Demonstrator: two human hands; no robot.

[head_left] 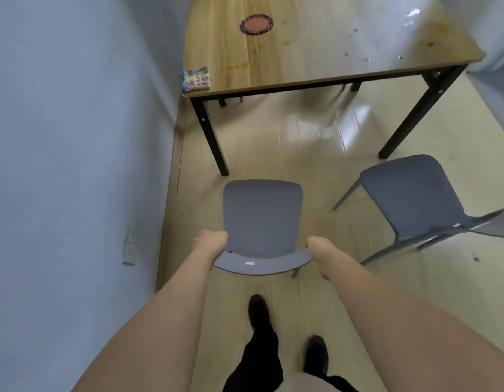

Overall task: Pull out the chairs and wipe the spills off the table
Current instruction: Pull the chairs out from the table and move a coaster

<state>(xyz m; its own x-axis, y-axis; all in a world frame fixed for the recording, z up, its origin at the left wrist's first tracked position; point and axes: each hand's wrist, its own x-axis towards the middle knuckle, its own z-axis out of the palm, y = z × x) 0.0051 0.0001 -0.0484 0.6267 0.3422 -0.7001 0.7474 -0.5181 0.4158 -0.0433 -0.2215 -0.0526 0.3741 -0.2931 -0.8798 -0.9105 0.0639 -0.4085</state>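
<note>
A grey chair (262,216) stands on the floor in front of me, clear of the table. My left hand (212,243) grips the left end of its backrest and my right hand (320,250) grips the right end. A second grey chair (415,196) stands to the right, also away from the table. The wooden table (301,60) with black legs is beyond them. Wet spills and stains (386,38) cover its right side. A folded patterned cloth (195,79) lies on its near left corner.
A blue-grey wall (75,137) with sockets (130,247) runs close along the left. A round red coaster (256,24) lies on the table. The tiled floor (301,142) is glossy. My feet in dark shoes (259,309) stand behind the chair.
</note>
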